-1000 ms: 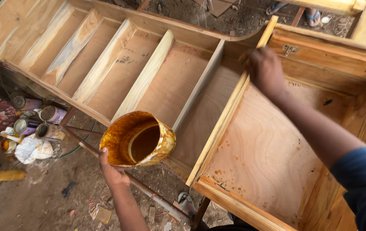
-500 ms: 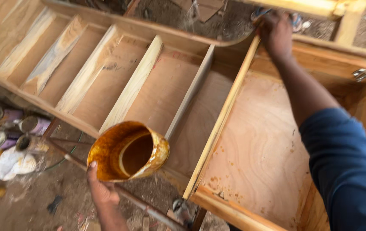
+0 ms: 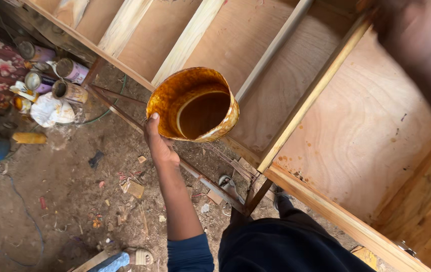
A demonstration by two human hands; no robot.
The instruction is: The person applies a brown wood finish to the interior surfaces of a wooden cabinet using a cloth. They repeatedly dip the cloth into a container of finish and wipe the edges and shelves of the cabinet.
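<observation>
Varnish tin point(image 3: 193, 105) sits at frame centre, clamped by your left hand point(image 3: 159, 143) from its lower left, mouth tilted toward you. Your right hand point(image 3: 406, 30), blurred at upper right over the wooden cabinet frame point(image 3: 306, 100); grip unclear.

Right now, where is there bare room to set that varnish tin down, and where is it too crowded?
The left hand holds the varnish tin. Free: the plywood panel between the divider and front rail, and the bays between slats. Bare dirt lies left of the arm. Crowded: the cans and rags by the frame's corner.
</observation>
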